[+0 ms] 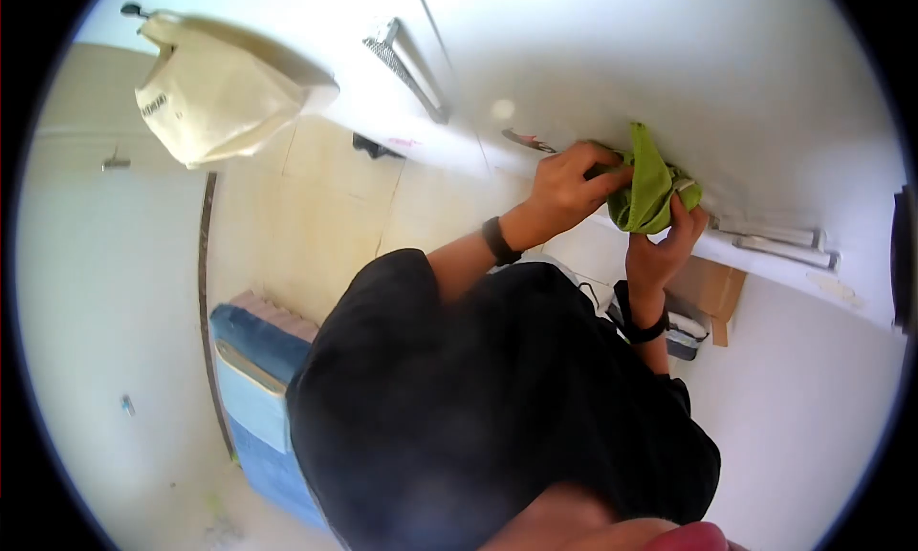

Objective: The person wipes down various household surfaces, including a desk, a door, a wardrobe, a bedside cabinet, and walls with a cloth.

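Observation:
A green piece of cloth (pixel 650 183), bunched with a pointed fold standing up and a stitched edge, is held between my two hands in front of a white surface. My left hand (pixel 571 190) grips its left side, thumb and fingers closed on the fabric. From below and to the right, my right hand (pixel 666 250) holds the lower edge with bent fingers. A small pale strip shows on the cloth near the right fingertips. Whether anything lies inside its folds is hidden.
A cream cloth bag (pixel 225 97) hangs from a hook at upper left. Metal handles (pixel 406 70) are fixed to the white doors. Blue padded furniture (pixel 263 398) stands at lower left. A cardboard box (pixel 712 293) sits beyond my right wrist.

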The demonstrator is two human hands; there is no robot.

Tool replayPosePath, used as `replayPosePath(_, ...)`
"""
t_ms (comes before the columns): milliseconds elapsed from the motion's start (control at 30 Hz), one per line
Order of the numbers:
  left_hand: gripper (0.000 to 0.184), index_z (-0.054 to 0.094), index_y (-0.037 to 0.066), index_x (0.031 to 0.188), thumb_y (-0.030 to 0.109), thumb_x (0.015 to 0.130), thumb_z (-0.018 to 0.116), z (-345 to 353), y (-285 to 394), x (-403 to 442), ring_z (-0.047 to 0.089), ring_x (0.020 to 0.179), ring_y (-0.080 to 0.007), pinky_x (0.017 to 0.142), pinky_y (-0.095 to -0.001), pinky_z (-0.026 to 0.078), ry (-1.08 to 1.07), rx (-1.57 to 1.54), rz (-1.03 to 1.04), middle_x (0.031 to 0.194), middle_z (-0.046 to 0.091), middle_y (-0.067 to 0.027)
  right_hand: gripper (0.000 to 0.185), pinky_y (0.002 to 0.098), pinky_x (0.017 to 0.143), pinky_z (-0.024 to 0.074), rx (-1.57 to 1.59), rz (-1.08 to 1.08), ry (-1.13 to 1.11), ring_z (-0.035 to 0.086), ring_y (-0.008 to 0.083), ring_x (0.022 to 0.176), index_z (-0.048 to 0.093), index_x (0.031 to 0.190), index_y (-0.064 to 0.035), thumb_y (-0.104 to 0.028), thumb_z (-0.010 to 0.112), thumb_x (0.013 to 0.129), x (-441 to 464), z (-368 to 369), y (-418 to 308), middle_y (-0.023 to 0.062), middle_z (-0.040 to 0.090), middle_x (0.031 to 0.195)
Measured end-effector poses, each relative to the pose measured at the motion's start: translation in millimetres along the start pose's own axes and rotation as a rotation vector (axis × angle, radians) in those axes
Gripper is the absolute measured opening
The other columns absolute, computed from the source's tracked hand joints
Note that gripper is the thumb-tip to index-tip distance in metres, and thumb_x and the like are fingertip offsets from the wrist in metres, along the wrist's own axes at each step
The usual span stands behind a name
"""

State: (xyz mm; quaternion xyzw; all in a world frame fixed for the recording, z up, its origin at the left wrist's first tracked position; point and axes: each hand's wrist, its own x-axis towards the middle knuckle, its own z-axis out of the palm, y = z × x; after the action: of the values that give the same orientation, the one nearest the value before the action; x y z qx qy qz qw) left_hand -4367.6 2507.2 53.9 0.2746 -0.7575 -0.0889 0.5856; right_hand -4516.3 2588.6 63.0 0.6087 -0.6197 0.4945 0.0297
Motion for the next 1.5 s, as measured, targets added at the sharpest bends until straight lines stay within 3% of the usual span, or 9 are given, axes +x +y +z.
replayPosePath(167,0.037,0.071,0.018,0.103,0.004,0.069,0.066,-4.3,-20.9,-30.4,0.062,0.079,-0.019,0.059,-0.0285,0.052,-0.114,0.057,0.009,0.089,0.061,-0.0001,0.053,0.0463,0.094,0.0411,0.106,-0.068,0.031,0.048,0.0362,0.11,0.056,0.114,-0.0036,0.0,0.079,0.067,-32.8,35.7,46.9,0.0163,0.046,0.117)
replayPosePath(400,0.022,0.064,0.016,0.09,0.006,0.072,0.066,-28.1,-77.8,-81.5,0.062,0.082,-0.0199,0.059,-0.0305,0.051,-0.203,0.098,0.034,0.094,0.061,-0.0015,0.052,0.0456,0.093,0.0426,0.069,-0.102,-0.115,0.048,0.0355,0.11,0.056,0.115,-0.0011,0.0,0.081,0.069,-61.5,96.8,58.3,0.0159,0.046,0.116)
replayPosePath(600,0.033,0.057,0.011,0.108,0.009,0.077,0.066,-85.0,-138.2,-150.0,0.061,0.095,-0.0312,0.073,-0.0412,0.053,-0.432,-0.007,-0.464,0.106,0.057,-0.0089,0.049,0.0433,0.1,0.0408,0.132,0.116,-0.52,0.049,0.0359,0.116,0.059,0.121,0.0006,-0.006,0.077,0.075,-84.3,176.5,11.7,0.0182,0.049,0.122)
replayPosePath(733,0.026,0.056,0.009,0.106,0.015,0.081,0.063,-150.9,-175.2,-200.7,0.061,0.091,-0.0356,0.072,-0.0456,0.051,-0.482,0.127,-0.63,0.097,0.058,-0.0139,0.056,0.0434,0.097,0.042,0.19,0.125,-0.742,0.052,0.0348,0.113,0.054,0.126,0.0019,-0.013,0.078,0.078,-114.9,257.0,-15.4,0.0199,0.05,0.123)
replayPosePath(1000,0.034,0.056,0.013,0.114,0.01,0.081,0.063,-450.2,-197.0,-207.8,0.06,0.091,-0.0324,0.074,-0.0431,0.05,-0.329,0.279,-0.865,0.1,0.056,-0.0093,0.059,0.0385,0.094,0.0454,0.477,0.173,-1.023,0.052,0.0281,0.114,0.047,0.128,0.0028,-0.015,0.076,0.08,-160.2,421.0,-253.1,0.0165,0.052,0.121)
replayPosePath(1033,0.053,0.049,0.019,0.134,0.007,0.083,0.06,-468.2,-209.0,-215.8,0.06,0.09,-0.0319,0.074,-0.0417,0.05,-0.298,0.366,-0.844,0.1,0.056,-0.0101,0.055,0.0363,0.088,0.0496,0.433,0.066,-1.055,0.053,0.025,0.113,0.047,0.129,0.0025,-0.013,0.074,0.082,-159.0,438.0,-274.5,0.0157,0.052,0.121)
replayPosePath(1167,0.097,0.017,0.028,0.154,0.013,0.077,0.073,-550.3,-217.2,-216.0,0.06,0.085,-0.0316,0.067,-0.0405,0.05,-0.223,0.486,-1.034,0.095,0.054,-0.012,0.056,0.0381,0.091,0.0464,0.601,0.084,-1.213,0.056,0.0299,0.107,0.049,0.126,0.0023,-0.013,0.075,0.08,-160.0,496.8,-359.2,0.0165,0.054,0.117)
replayPosePath(1267,0.09,0.019,0.029,0.153,0.003,0.08,0.065,-627.6,-235.5,-225.7,0.06,0.089,-0.0352,0.075,-0.0429,0.05,-0.209,0.462,-1.052,0.101,0.055,-0.0142,0.051,0.0402,0.086,0.0486,0.46,-0.385,-1.304,0.056,0.0373,0.106,0.052,0.121,0.001,-0.013,0.076,0.078,-152.1,559.0,-418.1,0.0186,0.053,0.116)
replayPosePath(1500,0.069,0.047,0.015,0.135,0.009,0.073,0.076,-796.1,-316.9,-277.7,0.057,0.105,-0.037,0.086,-0.0436,0.049,0.153,0.488,-1.278,0.115,0.056,-0.0137,0.056,0.0412,0.088,0.0466,0.686,-0.552,-1.509,0.056,0.0381,0.106,0.055,0.123,-0.0015,-0.015,0.078,0.074,-176.3,725.1,-593.6,0.0184,0.057,0.113)
